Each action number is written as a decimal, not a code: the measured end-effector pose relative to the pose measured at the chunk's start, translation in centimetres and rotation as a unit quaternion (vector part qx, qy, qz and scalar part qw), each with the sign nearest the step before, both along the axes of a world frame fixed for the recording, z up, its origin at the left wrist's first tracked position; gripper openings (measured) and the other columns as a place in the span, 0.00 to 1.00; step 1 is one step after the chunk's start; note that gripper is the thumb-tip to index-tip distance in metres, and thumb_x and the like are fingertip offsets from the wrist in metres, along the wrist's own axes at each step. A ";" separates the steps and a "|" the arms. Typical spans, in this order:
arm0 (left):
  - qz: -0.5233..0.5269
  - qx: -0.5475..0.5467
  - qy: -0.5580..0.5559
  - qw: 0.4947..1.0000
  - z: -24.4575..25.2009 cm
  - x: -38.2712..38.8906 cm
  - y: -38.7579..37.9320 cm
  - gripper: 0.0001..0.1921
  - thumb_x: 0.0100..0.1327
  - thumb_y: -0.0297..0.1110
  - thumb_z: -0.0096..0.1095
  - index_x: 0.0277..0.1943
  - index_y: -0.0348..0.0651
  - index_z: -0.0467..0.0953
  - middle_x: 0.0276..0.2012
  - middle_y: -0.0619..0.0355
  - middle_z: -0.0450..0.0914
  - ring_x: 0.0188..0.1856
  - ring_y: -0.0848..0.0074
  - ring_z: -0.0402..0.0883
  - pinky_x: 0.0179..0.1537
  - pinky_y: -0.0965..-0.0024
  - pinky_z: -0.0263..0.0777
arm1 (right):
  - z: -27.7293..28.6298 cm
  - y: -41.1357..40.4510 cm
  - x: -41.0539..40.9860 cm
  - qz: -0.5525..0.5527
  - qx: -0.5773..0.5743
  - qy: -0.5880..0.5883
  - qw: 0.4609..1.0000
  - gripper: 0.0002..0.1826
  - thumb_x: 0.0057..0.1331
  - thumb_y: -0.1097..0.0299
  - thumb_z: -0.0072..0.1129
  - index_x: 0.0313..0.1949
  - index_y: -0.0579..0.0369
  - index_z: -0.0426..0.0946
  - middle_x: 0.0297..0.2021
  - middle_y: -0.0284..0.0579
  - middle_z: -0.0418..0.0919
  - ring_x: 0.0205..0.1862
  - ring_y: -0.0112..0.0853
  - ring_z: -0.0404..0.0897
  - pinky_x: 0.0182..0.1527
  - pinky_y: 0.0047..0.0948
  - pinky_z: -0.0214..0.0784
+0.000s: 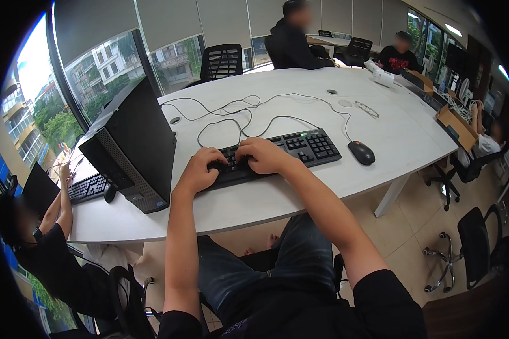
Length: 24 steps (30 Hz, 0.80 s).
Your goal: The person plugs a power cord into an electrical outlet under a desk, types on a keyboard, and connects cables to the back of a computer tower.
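Note:
A black computer keyboard (297, 146) lies on the white table (254, 207) in front of me. My left hand (201, 169) rests on its left end, fingers curled over the keys. Just to the right, my right hand (265, 156) lies over the middle-left keys with bent fingers. Neither hand grips anything; the fingertips are partly hidden by the hands. Right of the keyboard sits a black wired mouse (361, 153), apart from both hands. To the left of my left hand, a black desktop computer tower (142, 148) stands upright on the table.
Thin black cables (237, 111) loop behind the keyboard. Eyeglasses (367, 109) lie farther back, near a cable grommet (332, 91). A second keyboard (87, 187) is beyond the tower, by a seated person (46, 258). Open cardboard boxes (456, 127) line the right edge. Other people sit around.

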State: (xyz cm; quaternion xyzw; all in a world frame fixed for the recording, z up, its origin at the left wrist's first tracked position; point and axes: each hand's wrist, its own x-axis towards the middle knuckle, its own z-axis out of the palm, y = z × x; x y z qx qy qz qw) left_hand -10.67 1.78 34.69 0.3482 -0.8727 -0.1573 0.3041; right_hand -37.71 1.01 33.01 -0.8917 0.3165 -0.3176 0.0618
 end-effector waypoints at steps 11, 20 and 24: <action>0.012 -0.005 0.001 1.000 0.0 -0.1 -0.1 0.20 0.51 0.21 0.55 0.46 0.39 0.86 0.49 0.51 0.84 0.56 0.55 0.81 0.62 0.60 0.76 | 0.0 0.0 -0.1 -0.004 -0.005 0.001 1.000 0.17 0.56 0.80 0.56 0.42 0.55 0.89 0.42 0.47 0.86 0.52 0.48 0.83 0.58 0.46 0.77; -0.001 -0.019 0.005 1.000 -0.3 -0.1 -0.3 0.20 0.52 0.21 0.56 0.47 0.40 0.87 0.51 0.53 0.85 0.57 0.57 0.80 0.63 0.59 0.76 | -0.1 -0.1 0.0 0.002 -0.007 -0.001 1.000 0.17 0.56 0.80 0.56 0.42 0.55 0.89 0.42 0.47 0.86 0.52 0.48 0.83 0.58 0.46 0.77; -0.001 -0.006 -0.004 1.000 -0.3 0.0 -0.2 0.19 0.53 0.22 0.58 0.47 0.41 0.87 0.51 0.54 0.85 0.58 0.57 0.80 0.65 0.58 0.76 | 0.1 0.2 0.0 -0.002 -0.002 -0.006 1.000 0.17 0.56 0.80 0.56 0.42 0.55 0.89 0.42 0.47 0.86 0.52 0.48 0.83 0.58 0.46 0.77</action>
